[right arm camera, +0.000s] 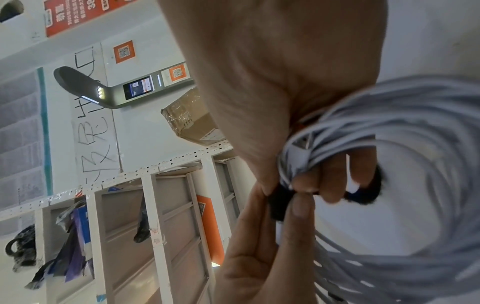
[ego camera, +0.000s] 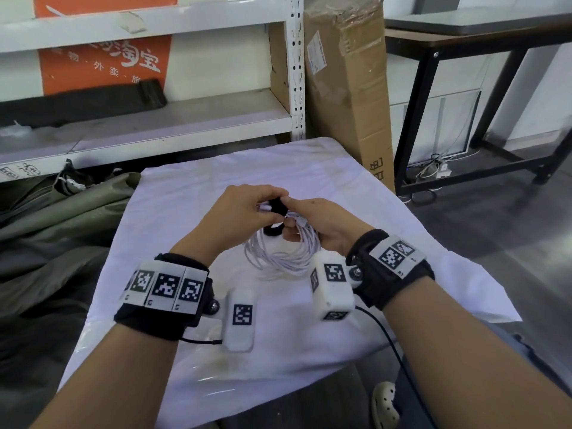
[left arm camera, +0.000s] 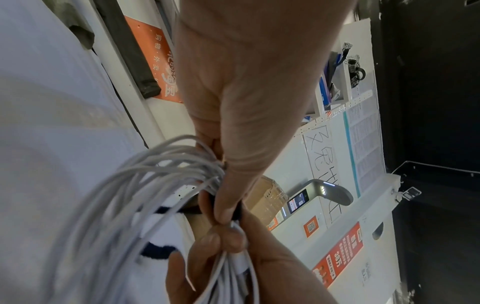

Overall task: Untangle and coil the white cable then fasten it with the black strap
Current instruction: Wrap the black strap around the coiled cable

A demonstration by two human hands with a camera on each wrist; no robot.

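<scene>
The white cable (ego camera: 280, 258) is wound into a coil that hangs just above the cloth-covered table (ego camera: 192, 193). A black strap (ego camera: 278, 205) wraps the coil's top, and its loose tail (ego camera: 274, 231) hangs inside the loop. My left hand (ego camera: 268, 200) pinches the strap from the left. My right hand (ego camera: 291, 213) grips the bundled strands beside it. In the left wrist view the left hand (left arm camera: 221, 214) pinches the strap (left arm camera: 237, 211) above the cable (left arm camera: 130, 195). In the right wrist view the right hand (right arm camera: 306, 181) curls round the cable (right arm camera: 415, 144) by the strap (right arm camera: 279, 203).
A white metal shelf rack (ego camera: 295, 72) stands behind the table, with a tall cardboard box (ego camera: 346, 88) to its right. A dark-framed table (ego camera: 464, 41) is at the far right. Grey-green fabric (ego camera: 62, 218) lies heaped on the floor to the left.
</scene>
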